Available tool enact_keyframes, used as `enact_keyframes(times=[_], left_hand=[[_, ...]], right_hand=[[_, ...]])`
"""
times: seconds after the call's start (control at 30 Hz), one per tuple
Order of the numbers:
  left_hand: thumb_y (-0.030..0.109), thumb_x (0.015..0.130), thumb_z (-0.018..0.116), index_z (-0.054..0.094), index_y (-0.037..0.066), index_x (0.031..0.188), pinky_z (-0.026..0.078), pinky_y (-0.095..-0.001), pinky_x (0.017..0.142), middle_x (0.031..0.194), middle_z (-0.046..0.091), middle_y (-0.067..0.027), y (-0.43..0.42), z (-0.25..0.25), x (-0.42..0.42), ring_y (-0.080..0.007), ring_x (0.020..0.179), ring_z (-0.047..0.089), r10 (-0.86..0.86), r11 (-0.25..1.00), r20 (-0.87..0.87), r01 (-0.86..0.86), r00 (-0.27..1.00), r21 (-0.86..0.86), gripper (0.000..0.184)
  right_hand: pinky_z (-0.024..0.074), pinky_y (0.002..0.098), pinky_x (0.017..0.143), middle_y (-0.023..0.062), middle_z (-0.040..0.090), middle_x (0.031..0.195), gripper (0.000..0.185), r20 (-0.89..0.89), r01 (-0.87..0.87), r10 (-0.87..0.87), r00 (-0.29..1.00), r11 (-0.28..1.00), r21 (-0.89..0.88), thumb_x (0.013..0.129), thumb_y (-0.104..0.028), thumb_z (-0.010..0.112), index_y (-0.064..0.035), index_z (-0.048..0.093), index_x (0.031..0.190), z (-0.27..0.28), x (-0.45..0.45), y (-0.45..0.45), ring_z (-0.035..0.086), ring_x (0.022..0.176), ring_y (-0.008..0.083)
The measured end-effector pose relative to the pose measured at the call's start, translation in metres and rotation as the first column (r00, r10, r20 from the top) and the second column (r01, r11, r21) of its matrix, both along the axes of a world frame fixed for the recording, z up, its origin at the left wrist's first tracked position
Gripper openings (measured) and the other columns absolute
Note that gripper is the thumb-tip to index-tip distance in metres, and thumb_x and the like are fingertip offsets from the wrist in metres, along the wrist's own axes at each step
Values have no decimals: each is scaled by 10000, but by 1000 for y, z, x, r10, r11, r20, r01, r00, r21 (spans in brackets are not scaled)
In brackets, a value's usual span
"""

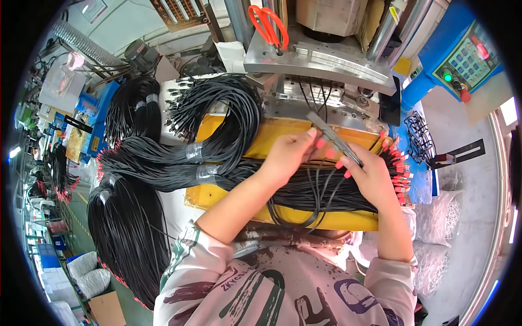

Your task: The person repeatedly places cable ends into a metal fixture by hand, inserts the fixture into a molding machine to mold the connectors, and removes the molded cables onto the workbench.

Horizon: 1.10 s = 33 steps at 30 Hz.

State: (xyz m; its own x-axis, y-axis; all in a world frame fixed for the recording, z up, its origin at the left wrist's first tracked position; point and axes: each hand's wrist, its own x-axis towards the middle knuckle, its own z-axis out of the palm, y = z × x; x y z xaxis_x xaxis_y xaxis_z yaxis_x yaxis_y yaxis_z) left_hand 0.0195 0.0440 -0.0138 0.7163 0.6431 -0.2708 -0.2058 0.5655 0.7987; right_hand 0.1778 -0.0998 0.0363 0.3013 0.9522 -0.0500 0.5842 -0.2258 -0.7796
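My left hand is closed at the upper end of a grey metal tool, its fingertips beside red or pink cable ends. My right hand wraps round the lower right end of the same long tool. What the left fingertips pinch is too small to make out. Loose black cables hang below both hands. Under them a thick bundle of black cables with red connector ends lies across a yellow surface.
A press with a steel plate stands ahead, orange-handled scissors on it. Tied black cable bundles lie at the left. A phone and a blue control panel are at the right, above a wire tangle.
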Motion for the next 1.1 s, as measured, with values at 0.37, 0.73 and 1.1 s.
enact_keyframes(times=[0.37, 0.73, 1.1], left_hand=[[199, 984, 595, 601, 41, 1138, 546, -424, 820, 956, 649, -42, 85, 4, 62, -169, 822, 596, -125, 987, -144, 109, 982, -116, 221], [115, 1003, 555, 613, 48, 1060, 577, -369, 668, 883, 622, -66, 89, -1, 74, -188, 719, 587, -34, 973, -70, 18, 997, -228, 105], [175, 1063, 495, 611, 51, 1223, 364, -239, 553, 860, 553, 26, 5, 18, -2, -78, 663, 461, -126, 963, -115, 94, 985, -253, 233]], right_hand=[[510, 472, 863, 234, 696, 1004, 289, 461, 96, -68, 885, 995, -39, 1003, -243, 554, 4, 653, 1116, -21, 49, 40, 659, 959, 429], [544, 424, 771, 171, 702, 1015, 245, 193, 238, -347, 918, 870, 432, 989, -268, 592, -52, 670, 1076, -76, 161, 194, 675, 909, 311], [559, 355, 709, 52, 688, 981, 345, -260, 307, -306, 916, 951, -39, 975, -356, 662, -59, 673, 1150, -27, 81, 126, 663, 865, 161]])
